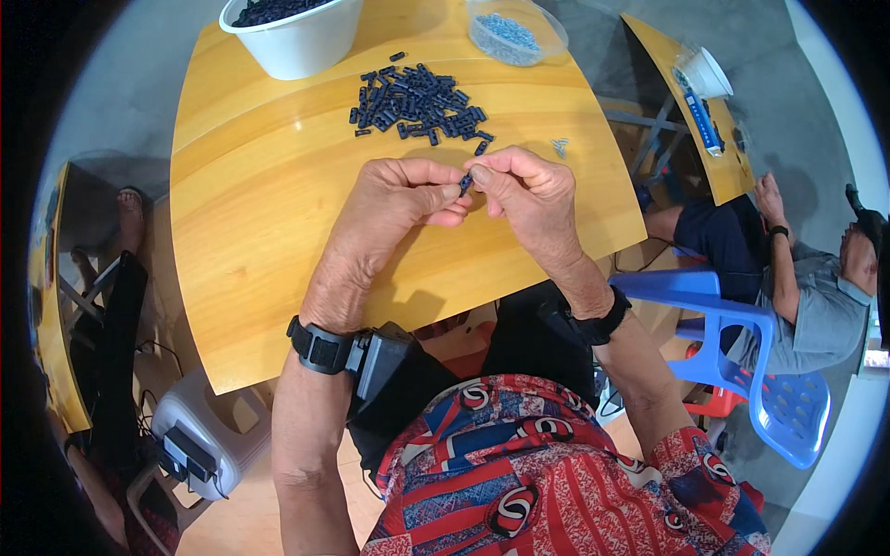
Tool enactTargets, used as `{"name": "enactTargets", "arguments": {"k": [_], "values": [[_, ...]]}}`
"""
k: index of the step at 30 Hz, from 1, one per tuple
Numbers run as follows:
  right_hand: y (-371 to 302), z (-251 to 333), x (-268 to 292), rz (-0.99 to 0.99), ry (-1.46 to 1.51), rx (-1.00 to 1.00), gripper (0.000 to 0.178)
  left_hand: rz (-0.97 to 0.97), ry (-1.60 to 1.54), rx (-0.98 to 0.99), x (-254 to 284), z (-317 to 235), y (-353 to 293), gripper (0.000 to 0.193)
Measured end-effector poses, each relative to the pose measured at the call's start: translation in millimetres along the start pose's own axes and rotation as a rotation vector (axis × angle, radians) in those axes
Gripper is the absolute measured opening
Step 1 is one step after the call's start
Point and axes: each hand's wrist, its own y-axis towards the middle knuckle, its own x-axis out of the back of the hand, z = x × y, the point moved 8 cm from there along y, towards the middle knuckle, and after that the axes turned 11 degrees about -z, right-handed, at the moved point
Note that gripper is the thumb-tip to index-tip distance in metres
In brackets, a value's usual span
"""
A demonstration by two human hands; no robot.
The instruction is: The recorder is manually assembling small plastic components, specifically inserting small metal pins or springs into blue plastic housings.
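The left hand pinches a small dark plastic block in a narrow grip above the desk, near a heap of similar blocks. The right hand meets its upper end, fingertips together; whether that grip holds anything is hidden. Small silvery screws lie rightward.

left hand in a pinch, right hand close beside, forearms bare

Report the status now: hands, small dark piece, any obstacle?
Left hand pinching small dark plastic piece. Right hand at its end. Similar pieces piled beyond. Nothing visibly blocking.
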Motion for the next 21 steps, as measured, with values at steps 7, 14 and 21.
{"name": "enactTargets", "arguments": {"k": [7, 14, 21], "values": [[-1.8, -0.4, 2.7, 0.004, -0.010, 0.005, 0.009, 0.006, 0.041, 0.004, -2.2, -2.1, -1.5, 0.017], [-7.2, 2.3, 2.9, 0.001, -0.083, 0.023, 0.008, -0.023, 0.095, 0.011, -2.4, -0.2, 0.1, 0.016], [-13.6, 29.6, 5.6, 0.088, -0.268, 0.376, 0.022, -0.024, 0.115, 0.014, -3.9, -1.5, -0.9, 0.015]]}}
